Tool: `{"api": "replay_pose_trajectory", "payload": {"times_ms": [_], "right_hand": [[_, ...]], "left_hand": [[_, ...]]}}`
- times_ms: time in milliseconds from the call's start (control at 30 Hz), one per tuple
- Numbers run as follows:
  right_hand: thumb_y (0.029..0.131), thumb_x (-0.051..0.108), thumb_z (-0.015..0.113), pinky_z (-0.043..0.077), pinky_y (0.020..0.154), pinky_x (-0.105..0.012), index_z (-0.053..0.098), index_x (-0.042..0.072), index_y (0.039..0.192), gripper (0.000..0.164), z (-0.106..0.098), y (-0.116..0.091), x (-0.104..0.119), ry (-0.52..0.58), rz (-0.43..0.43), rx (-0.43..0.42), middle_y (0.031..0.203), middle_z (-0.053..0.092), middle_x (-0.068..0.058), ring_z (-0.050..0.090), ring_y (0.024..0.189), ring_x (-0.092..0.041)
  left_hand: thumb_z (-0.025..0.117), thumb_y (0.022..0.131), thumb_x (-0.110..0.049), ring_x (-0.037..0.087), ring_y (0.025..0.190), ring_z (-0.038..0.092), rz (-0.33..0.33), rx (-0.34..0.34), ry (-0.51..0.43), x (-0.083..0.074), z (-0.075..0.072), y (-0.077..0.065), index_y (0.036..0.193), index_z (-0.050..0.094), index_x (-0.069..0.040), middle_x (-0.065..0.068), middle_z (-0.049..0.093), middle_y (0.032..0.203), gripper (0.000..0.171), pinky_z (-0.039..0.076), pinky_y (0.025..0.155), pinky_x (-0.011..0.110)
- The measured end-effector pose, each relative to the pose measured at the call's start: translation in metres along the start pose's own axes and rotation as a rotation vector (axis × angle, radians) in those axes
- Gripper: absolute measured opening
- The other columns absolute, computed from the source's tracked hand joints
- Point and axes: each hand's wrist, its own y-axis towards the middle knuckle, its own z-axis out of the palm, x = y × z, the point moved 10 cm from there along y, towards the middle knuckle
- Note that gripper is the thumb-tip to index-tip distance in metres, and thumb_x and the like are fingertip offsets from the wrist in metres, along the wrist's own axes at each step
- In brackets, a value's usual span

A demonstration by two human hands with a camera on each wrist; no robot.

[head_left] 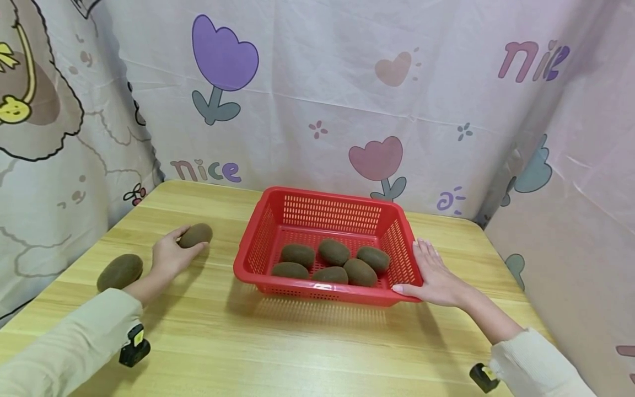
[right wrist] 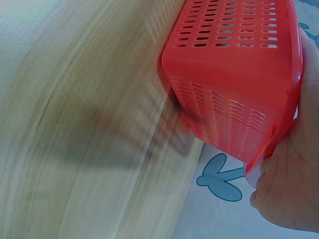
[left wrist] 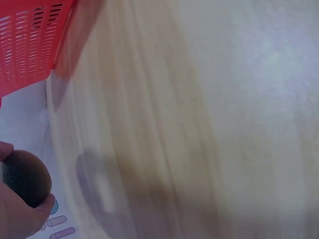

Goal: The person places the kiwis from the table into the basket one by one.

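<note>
My left hand (head_left: 171, 255) holds a brown kiwifruit (head_left: 198, 236) between thumb and fingers, left of the red basket (head_left: 244, 259). In the left wrist view the same kiwifruit (left wrist: 27, 178) shows at the left edge, gripped by the fingers. Another kiwifruit (head_left: 120, 272) lies on the table beside my left forearm. Inside the basket several kiwifruits (head_left: 333, 252) sit toward its front. With fingers straight, my right hand (head_left: 439, 278) rests against the basket's right side, its thumb over the rim near the front corner. The right wrist view shows the basket's slotted outer wall (right wrist: 219, 109) beside that hand.
The wood-grain table (head_left: 297, 353) bears the basket and fruit. A printed curtain (head_left: 317, 82) hangs behind the table and along both sides. Small black cameras are worn at the left wrist (head_left: 134, 346) and right wrist (head_left: 483, 377).
</note>
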Motion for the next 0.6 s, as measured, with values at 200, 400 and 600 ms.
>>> {"api": "replay_pose_trajectory", "payload": {"times_ms": [200, 400, 600], "right_hand": [[0.076, 0.056, 0.064, 0.007, 0.108, -0.067, 0.004, -0.006, 0.146, 0.111, 0.002, 0.001, -0.002, 0.002, 0.009, 0.007, 0.152, 0.0, -0.03, -0.002, 0.138, -0.049], [0.076, 0.056, 0.064, 0.009, 0.107, -0.068, 0.003, -0.006, 0.146, 0.112, 0.002, 0.002, -0.002, -0.005, 0.011, 0.009, 0.152, 0.0, -0.03, -0.001, 0.138, -0.049], [0.075, 0.056, 0.064, 0.008, 0.108, -0.067, 0.003, -0.007, 0.146, 0.113, 0.001, 0.001, -0.002, -0.021, 0.008, 0.002, 0.152, 0.0, -0.03, -0.001, 0.138, -0.049]], "left_hand": [[0.067, 0.082, -0.022, 0.05, 0.123, 0.04, 0.052, 0.019, -0.023, -0.012, -0.002, 0.004, 0.133, 0.043, 0.008, 0.034, 0.042, 0.134, 0.064, 0.037, 0.099, 0.058], [0.067, 0.083, -0.025, 0.049, 0.124, 0.04, 0.086, 0.043, -0.051, -0.026, -0.003, 0.005, 0.136, 0.041, 0.005, 0.032, 0.04, 0.137, 0.066, 0.038, 0.098, 0.058], [0.068, 0.082, -0.023, 0.048, 0.121, 0.045, 0.142, 0.049, -0.08, -0.045, -0.003, 0.004, 0.135, 0.043, 0.006, 0.033, 0.041, 0.135, 0.065, 0.042, 0.095, 0.056]]}}
